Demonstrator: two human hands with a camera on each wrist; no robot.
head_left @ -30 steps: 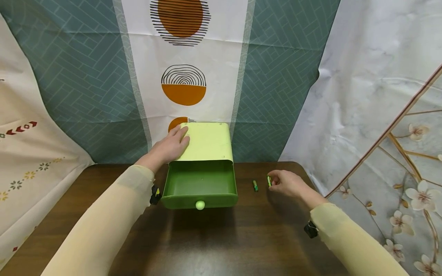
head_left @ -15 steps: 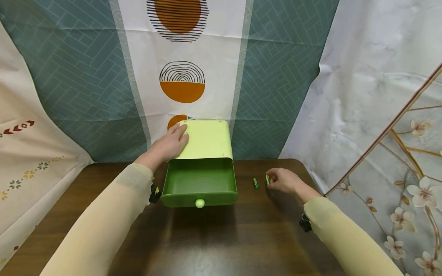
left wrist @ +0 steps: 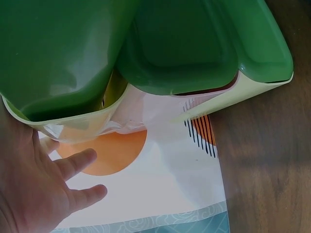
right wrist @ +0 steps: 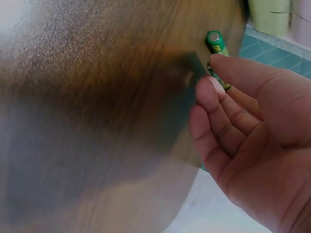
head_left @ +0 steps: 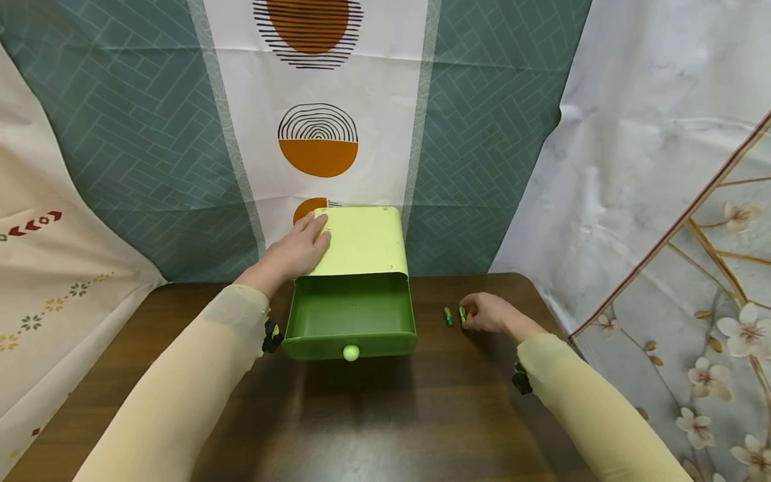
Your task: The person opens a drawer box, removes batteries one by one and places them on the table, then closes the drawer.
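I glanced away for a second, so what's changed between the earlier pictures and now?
The right hand has moved the pinched battery left, narrowing its gap to the other battery. Nothing was newly gripped or let go. The other battery stayed put, the left hand still rests on the box, and the drawer remains open.

Even light fills the head view; glare pales the near tabletop (head_left: 361, 432), shadow lies by the right hand (head_left: 488, 313); wrist views look hazier.

One battery (head_left: 462, 313) partly hidden behind the right hand (head_left: 489, 312), top orange circle (head_left: 308, 24) cut off above.
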